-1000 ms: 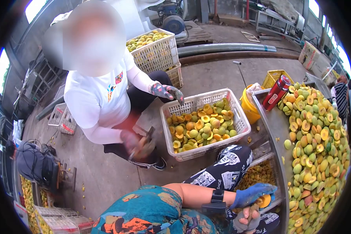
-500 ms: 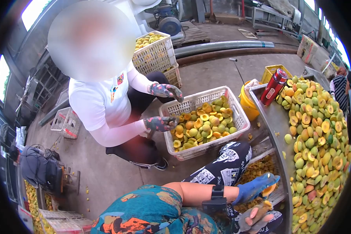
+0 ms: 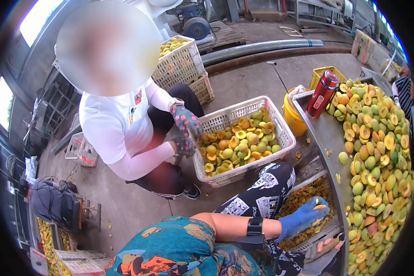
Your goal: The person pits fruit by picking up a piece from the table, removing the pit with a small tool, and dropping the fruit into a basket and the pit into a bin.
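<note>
My left hand (image 3: pixel 304 218), in a blue glove, is curled round a piece of orange-yellow fruit (image 3: pixel 319 207) above a low crate (image 3: pixel 332 228) of fruit pieces. Below it, near the metal table's edge, my right hand (image 3: pixel 321 255), in a grey glove with bare fingertips, grips a brown handle (image 3: pixel 332 245); the working end of that tool cannot be made out. Heaped on the metal table (image 3: pixel 318 133) at the right are whole and halved green-yellow fruits (image 3: pixel 372 161).
A co-worker (image 3: pixel 108 124) in patterned gloves sits at the left, hands beside a white crate (image 3: pixel 280 152) of halved fruit. A red flask (image 3: pixel 322 94) stands on the table, with a yellow bucket (image 3: pixel 293 117) beside it. Stacked crates (image 3: pixel 181 64) stand behind.
My left hand has curled more and its fingers have risen slightly. My right hand has moved right with the handle. The co-worker's hands have come together, away from the white crate's fruit.
</note>
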`<control>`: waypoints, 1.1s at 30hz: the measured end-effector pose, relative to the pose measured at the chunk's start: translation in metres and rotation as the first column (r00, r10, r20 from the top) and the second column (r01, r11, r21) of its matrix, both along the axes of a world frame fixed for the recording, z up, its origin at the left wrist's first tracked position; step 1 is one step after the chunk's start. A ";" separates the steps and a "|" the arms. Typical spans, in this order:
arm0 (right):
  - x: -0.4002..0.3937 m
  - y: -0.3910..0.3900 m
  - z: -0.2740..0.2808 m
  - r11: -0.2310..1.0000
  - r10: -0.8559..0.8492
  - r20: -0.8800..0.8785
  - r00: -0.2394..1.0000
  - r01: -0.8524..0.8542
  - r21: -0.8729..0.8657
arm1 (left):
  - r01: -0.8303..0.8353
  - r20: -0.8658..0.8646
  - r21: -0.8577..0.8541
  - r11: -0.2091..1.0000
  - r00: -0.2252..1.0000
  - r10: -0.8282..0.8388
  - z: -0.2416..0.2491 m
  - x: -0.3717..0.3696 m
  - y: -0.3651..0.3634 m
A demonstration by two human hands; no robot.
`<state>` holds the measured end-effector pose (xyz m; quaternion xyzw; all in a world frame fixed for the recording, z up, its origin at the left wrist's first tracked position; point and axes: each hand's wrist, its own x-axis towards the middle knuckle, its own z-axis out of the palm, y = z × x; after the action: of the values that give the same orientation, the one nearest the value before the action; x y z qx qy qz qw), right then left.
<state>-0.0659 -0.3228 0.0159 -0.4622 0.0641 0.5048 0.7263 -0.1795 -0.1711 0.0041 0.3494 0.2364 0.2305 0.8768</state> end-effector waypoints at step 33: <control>-0.060 0.058 0.055 0.988 0.095 0.201 0.975 -0.068 -0.139 | 0.150 0.298 -0.143 0.978 0.949 -0.102 0.044 -0.060 0.020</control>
<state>-0.1263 -0.2647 0.0710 -0.5613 0.0022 0.4779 0.6757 -0.2398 -0.1507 0.0484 0.2531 0.1013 0.2024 0.9406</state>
